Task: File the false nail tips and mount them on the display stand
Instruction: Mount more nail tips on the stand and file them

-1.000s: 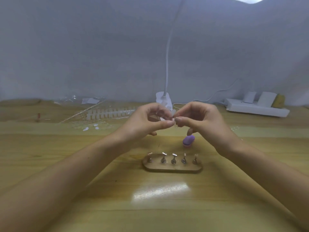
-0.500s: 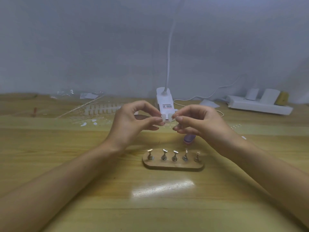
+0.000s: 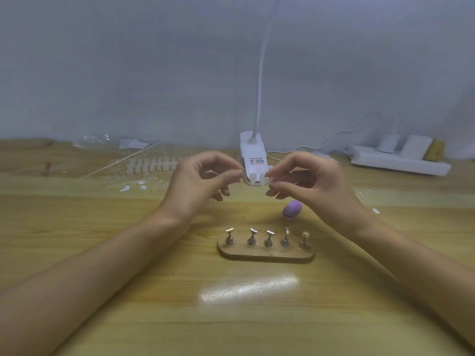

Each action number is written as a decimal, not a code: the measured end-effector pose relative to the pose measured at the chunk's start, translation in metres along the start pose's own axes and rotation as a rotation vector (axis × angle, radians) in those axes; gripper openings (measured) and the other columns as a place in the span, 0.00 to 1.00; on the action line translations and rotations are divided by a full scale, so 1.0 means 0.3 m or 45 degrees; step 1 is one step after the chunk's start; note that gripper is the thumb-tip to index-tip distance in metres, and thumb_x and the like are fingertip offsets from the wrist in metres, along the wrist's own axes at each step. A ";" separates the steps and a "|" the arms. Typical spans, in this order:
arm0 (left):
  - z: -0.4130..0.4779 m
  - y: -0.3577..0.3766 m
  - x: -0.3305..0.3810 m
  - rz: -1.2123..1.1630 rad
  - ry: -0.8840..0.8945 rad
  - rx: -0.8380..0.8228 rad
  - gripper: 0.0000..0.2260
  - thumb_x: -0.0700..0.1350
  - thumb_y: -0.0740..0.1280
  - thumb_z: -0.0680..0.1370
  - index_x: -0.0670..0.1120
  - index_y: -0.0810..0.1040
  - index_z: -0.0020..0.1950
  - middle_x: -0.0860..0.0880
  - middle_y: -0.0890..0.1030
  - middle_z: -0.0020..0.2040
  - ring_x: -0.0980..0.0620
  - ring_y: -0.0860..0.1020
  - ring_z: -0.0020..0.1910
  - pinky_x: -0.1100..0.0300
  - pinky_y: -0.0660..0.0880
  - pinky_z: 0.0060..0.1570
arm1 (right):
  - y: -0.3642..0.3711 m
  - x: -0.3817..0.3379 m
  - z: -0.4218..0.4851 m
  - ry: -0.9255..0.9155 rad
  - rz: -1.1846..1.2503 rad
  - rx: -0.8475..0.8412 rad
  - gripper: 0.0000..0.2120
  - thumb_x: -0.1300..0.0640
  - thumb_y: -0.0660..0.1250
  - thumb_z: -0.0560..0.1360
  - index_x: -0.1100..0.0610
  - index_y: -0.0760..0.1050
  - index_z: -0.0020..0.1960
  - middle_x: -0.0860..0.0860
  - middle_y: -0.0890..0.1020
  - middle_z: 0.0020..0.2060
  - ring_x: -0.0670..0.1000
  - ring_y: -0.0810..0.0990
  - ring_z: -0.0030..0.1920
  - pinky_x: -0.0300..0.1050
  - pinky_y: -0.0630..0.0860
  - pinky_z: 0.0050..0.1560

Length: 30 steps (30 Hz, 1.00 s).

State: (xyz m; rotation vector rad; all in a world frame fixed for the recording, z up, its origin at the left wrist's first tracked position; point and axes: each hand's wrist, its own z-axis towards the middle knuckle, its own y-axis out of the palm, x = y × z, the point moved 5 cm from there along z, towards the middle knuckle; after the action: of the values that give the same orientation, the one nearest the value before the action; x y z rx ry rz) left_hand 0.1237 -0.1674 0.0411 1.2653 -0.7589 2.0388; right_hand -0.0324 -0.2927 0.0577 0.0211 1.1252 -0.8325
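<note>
Nearest on the desk point(image 3: 102, 317) sits the wooden display stand point(image 3: 266, 254), its five metal pegs point(image 3: 268, 238) in a row; the three on the left look bare, the two on the right are too blurred to judge. Just beyond the stand, to its right, lies a small purple oval block point(image 3: 292, 209), possibly the filing tool. Above and beyond the stand hover the left hand point(image 3: 200, 183) and the right hand point(image 3: 313, 181), apart from each other, each with thumb and forefinger curled close at the tips; whether those fingers point(image 3: 228, 177) pinch a nail tip or nothing I cannot tell through the blur. Farther back, left of the stand, lie loose nail tips point(image 3: 124, 188) and a strip of nail tips point(image 3: 151, 165); straight behind the stand stands a white lamp clamp point(image 3: 253, 155). The step looks like readying one tip, with mounting hardly begun. Next calls for a firm pinch, filing the edge, then seating the tip squarely on a bare peg
</note>
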 end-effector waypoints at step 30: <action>-0.013 0.050 -0.056 -0.072 -0.148 -0.265 0.04 0.42 0.73 0.74 0.50 0.86 0.43 0.52 0.85 0.43 0.59 0.81 0.41 0.70 0.72 0.32 | 0.010 0.091 -0.006 0.195 -0.232 -0.335 0.08 0.58 0.79 0.70 0.49 0.82 0.45 0.43 0.84 0.43 0.43 0.81 0.41 0.48 0.78 0.32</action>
State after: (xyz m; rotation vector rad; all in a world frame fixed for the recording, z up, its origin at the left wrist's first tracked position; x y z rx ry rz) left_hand 0.1163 -0.1776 0.0220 1.2778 -0.9520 1.8019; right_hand -0.0273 -0.3057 0.0340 -0.2427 1.3894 -0.8486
